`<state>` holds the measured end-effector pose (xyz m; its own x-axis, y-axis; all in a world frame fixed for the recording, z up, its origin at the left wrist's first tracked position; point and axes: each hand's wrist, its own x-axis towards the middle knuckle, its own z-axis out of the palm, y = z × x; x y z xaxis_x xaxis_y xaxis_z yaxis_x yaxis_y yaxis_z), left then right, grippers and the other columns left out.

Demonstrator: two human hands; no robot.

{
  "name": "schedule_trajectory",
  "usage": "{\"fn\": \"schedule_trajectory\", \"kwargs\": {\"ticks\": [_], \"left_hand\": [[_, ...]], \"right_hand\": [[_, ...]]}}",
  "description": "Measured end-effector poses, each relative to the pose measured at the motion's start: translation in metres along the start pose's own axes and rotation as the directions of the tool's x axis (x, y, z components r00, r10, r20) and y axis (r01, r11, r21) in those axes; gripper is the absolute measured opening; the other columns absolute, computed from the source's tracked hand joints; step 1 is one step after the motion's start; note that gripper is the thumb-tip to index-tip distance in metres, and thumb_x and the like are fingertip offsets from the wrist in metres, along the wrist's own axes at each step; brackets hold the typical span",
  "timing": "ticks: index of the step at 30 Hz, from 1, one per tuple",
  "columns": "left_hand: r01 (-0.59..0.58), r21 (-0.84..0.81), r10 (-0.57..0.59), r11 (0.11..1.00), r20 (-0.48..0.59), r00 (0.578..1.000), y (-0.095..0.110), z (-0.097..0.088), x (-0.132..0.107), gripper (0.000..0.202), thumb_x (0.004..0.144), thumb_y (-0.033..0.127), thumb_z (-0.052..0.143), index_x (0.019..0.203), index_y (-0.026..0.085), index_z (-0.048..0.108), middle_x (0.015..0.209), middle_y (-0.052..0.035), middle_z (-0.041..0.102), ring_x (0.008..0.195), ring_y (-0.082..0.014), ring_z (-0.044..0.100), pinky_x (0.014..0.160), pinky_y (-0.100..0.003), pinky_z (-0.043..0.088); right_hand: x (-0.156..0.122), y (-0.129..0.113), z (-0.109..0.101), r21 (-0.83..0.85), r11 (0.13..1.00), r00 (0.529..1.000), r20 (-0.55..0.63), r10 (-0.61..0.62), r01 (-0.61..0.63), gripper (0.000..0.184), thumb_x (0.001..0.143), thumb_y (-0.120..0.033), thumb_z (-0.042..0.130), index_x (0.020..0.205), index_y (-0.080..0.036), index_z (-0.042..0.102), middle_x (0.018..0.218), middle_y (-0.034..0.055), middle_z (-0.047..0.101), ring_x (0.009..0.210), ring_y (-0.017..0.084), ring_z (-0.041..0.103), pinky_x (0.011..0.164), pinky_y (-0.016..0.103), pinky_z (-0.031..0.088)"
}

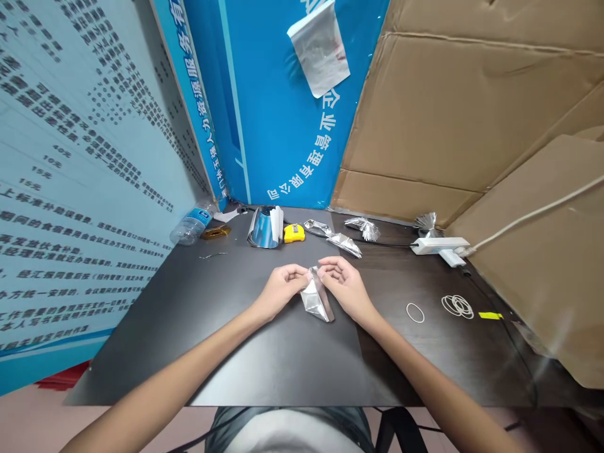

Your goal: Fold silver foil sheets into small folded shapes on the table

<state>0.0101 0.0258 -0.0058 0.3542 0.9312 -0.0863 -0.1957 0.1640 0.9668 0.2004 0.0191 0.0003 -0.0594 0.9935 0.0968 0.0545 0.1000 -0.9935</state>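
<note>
A small silver foil pouch (317, 299) sits between my hands over the middle of the dark table (245, 352). My left hand (282, 287) pinches its upper left edge with curled fingers. My right hand (343, 282) grips its top right corner, fingers also curled. The pouch's lower end rests on or just above the tabletop.
At the back lie a plastic water bottle (192, 224), a roll of silver foil (265, 228), a yellow tape measure (293, 233), more foil pouches (336, 238) and a white power strip (440, 245). Rubber bands (457, 306) lie at right. Printed boards and cardboard wall in the table.
</note>
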Motion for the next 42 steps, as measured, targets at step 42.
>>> {"fn": "schedule_trajectory", "kwargs": {"ticks": [42], "left_hand": [[-0.100,0.161,0.117,0.982,-0.098,0.988,-0.004,0.003,-0.008,0.034,0.089,0.047,0.074,0.079,0.015,0.069,0.069,0.0009,0.063,0.064,-0.0128,0.053,0.064,-0.025,0.041]], "right_hand": [[-0.013,-0.005,0.005,-0.193,0.975,0.991,0.097,-0.091,0.109,0.015,0.095,-0.036,0.064,0.089,-0.023,0.068,0.082,0.0018,0.072,0.073,0.019,0.068,0.070,0.031,0.053]]}}
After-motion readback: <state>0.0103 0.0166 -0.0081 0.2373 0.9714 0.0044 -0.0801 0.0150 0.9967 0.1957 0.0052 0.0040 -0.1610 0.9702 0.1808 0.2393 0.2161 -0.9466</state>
